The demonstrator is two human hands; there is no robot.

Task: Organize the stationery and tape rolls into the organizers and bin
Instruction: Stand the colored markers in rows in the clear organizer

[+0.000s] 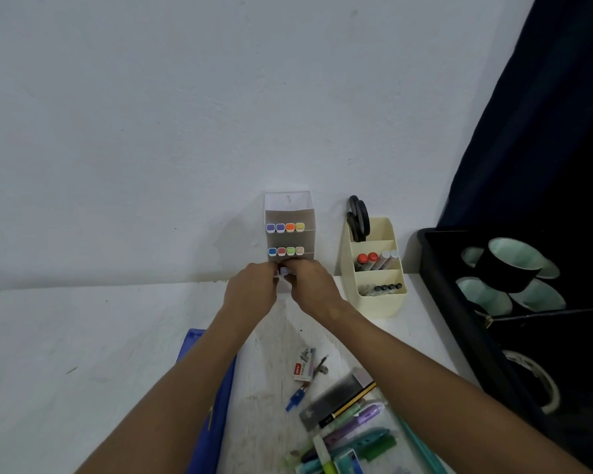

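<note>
Pinching a small purple-capped marker (283,270) between them, the left hand (254,285) and right hand (308,285) meet at the foot of the clear marker rack (290,203), which stands against the wall at the counter's (83,336) back edge. Each grip is curled round the marker, fingers closed on it. Two rows of coloured caps fill the rack above. Just right stands a cream organizer (374,302) holding scissors (358,217) and pens. A black bin (459,319) of tape rolls (510,265) occupies the right edge. Loose pens (350,436) lie near the front edge.
</note>
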